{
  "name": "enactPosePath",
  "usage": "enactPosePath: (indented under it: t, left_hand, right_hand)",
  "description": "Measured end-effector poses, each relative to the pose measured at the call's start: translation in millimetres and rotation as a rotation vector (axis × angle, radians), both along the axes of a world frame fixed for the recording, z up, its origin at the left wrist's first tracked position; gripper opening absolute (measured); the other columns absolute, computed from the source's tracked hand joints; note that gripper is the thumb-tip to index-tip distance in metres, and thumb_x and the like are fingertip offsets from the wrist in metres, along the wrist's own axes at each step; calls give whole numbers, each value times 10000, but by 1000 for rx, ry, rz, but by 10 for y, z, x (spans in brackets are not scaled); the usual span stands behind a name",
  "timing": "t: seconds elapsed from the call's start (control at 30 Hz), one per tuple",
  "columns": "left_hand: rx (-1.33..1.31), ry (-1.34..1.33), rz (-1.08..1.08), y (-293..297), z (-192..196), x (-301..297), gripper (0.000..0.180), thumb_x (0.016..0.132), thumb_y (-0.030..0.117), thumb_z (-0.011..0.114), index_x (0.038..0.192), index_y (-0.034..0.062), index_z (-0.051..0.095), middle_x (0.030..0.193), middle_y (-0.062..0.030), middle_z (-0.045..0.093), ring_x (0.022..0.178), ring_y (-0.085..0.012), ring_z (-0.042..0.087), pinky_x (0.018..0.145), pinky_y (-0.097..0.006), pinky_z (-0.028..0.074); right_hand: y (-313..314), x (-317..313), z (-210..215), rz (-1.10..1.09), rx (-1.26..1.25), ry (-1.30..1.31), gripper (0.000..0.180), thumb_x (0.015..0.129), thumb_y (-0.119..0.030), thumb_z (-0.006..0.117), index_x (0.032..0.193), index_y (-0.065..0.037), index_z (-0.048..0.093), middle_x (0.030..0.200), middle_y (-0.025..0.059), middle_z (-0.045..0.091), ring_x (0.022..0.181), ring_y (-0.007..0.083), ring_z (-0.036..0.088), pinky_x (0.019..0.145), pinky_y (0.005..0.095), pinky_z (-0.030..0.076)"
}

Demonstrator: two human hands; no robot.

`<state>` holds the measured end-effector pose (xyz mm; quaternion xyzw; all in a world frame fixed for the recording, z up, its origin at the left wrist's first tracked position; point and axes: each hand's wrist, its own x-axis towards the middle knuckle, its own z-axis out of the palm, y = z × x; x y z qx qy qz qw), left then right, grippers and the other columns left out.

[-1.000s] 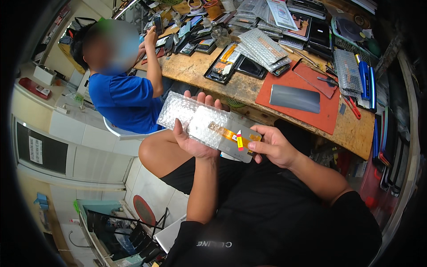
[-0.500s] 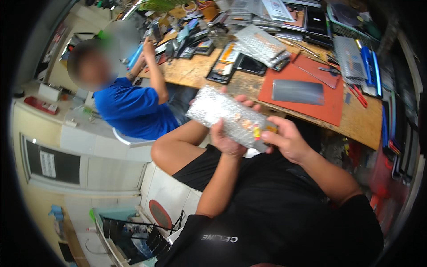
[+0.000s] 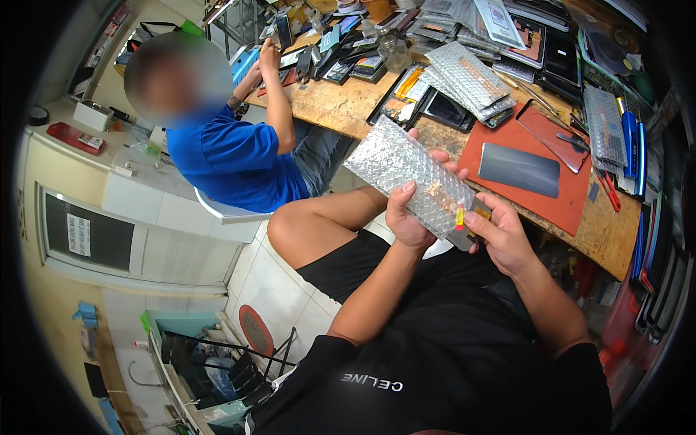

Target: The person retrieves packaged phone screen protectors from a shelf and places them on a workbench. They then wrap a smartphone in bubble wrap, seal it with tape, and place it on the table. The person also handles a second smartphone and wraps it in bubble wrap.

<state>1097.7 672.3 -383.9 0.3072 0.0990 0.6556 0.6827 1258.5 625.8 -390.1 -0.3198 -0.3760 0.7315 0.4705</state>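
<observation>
A silver bubble-wrap pouch [image 3: 413, 167] is held tilted above my lap, off the front edge of the bench. My left hand [image 3: 412, 221] closes round it, thumb on top and fingertips showing along the far side. From the pouch's right end sticks out a flat grey part [image 3: 462, 241] with an orange patch, perhaps a phone screen; the rest is hidden in the wrap. My right hand [image 3: 504, 235] pinches this end between thumb and fingers. A small yellow-and-red sticker [image 3: 460, 217] is on the pouch near my right thumb.
On the wooden bench [image 3: 341, 109], an orange-red mat [image 3: 500, 199] bears a dark glossy panel [image 3: 519, 170]. More bubble-wrapped packs [image 3: 471, 76], open phone parts [image 3: 402, 94] and red-handled pliers [image 3: 610, 190] lie around it. A co-worker in blue [image 3: 232, 159] sits at the left.
The view has shifted, so bench and co-worker appear moved in the picture. Both hands keep their hold on the pouch and the part at its end, with little visible change.
</observation>
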Motion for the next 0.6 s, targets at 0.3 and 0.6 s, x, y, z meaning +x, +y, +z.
enactPosePath:
  t: [0.3,0.6]
  left_hand:
    - [51,82,-62,-4,115,-18,911,798,305,627,1548,64,169,1195,-223,552,1103,-332,601,1012,-547,479]
    - [42,159,-328,118,180,436,866,832,311,583,1535,-4,188,1173,-195,573,1041,-282,628,946,-447,525]
  right_hand:
    - [134,-226,-57,6,65,-89,227,929,-181,703,1050,-1,637,868,19,662,716,60,610,600,227,501]
    - [-111,190,-41,-139,27,-73,185,966,-187,626,1028,-14,612,836,31,638,697,103,601,615,255,487]
